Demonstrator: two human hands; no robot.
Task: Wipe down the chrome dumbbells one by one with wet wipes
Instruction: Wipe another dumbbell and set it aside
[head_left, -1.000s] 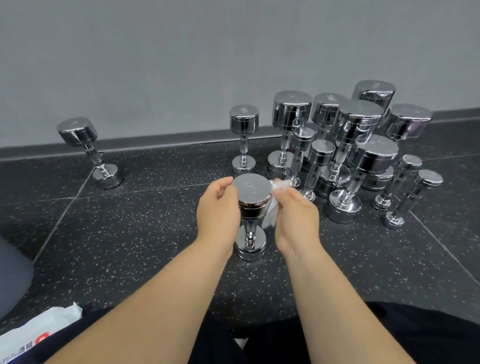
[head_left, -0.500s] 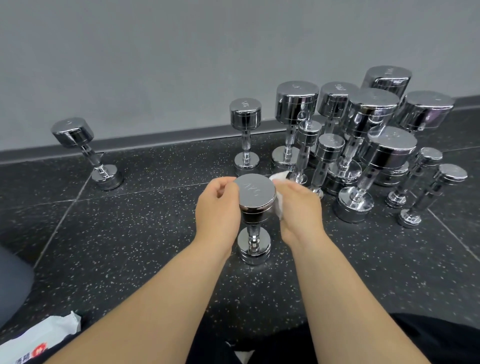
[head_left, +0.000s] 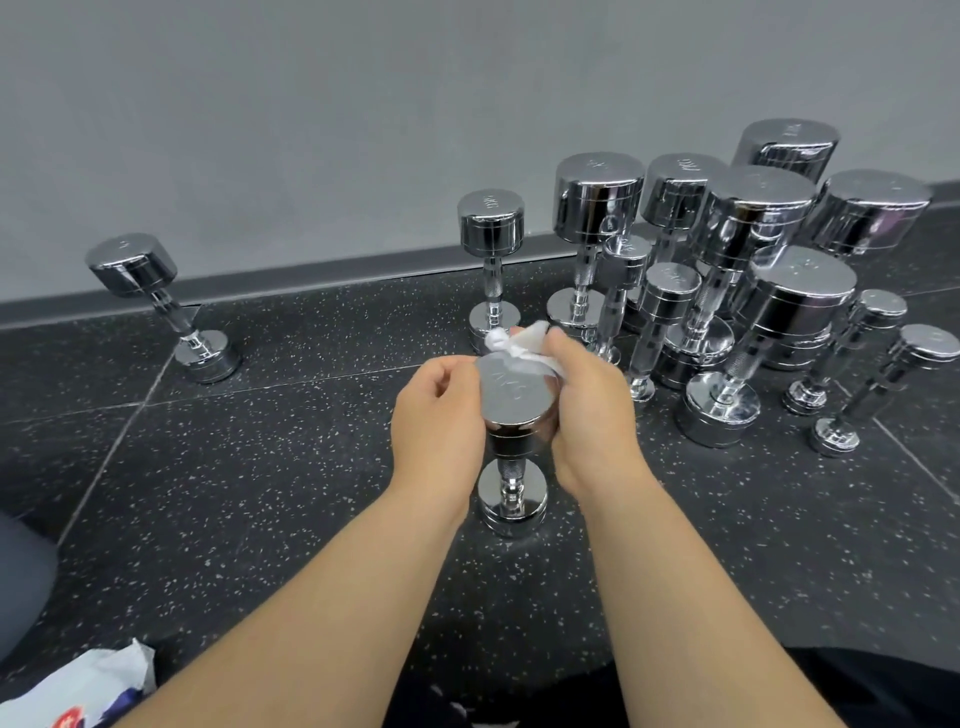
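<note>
A small chrome dumbbell (head_left: 514, 395) stands upright on the black speckled floor in front of me. My left hand (head_left: 439, 415) grips the left side of its top head. My right hand (head_left: 589, 410) holds a crumpled white wet wipe (head_left: 511, 345) against the head's far right rim. The handle and lower head (head_left: 511, 501) show between my wrists.
Several chrome dumbbells (head_left: 748, 291) stand clustered at the right by the grey wall. One upright dumbbell (head_left: 491, 270) stands just behind my hands, another (head_left: 161, 306) alone at the far left. A wet wipe pack (head_left: 78, 691) lies at the bottom left.
My right hand has carried the wipe up from the right side of the head to its far rim, and the wipe now bunches above the top. My left hand keeps its grip.
</note>
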